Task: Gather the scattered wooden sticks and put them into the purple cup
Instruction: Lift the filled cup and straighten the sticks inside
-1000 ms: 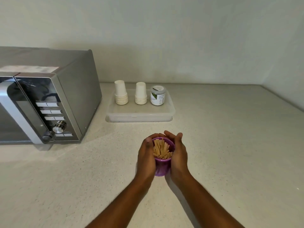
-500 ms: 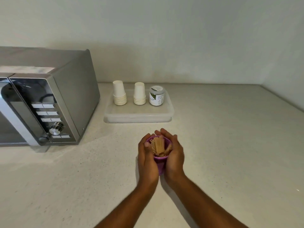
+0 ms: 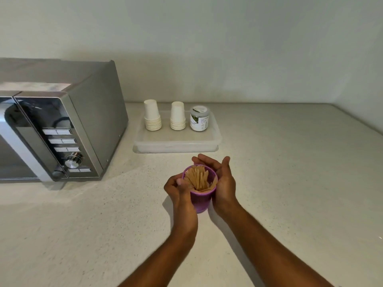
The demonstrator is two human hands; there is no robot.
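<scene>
Purple cup (image 3: 200, 200) of sticks (image 3: 198, 179) stands on counter (image 3: 290, 183), left hand (image 3: 179, 190) gripping its side, right hand (image 3: 222, 179) cupped round its rim.

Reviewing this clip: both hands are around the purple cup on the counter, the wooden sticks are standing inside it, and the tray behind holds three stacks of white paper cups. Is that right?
Not quite. The head view shows the tray holding two stacks of white paper cups, plus a small labelled jar. The rest stands: left hand and right hand are around the purple cup, with the wooden sticks inside.
</scene>
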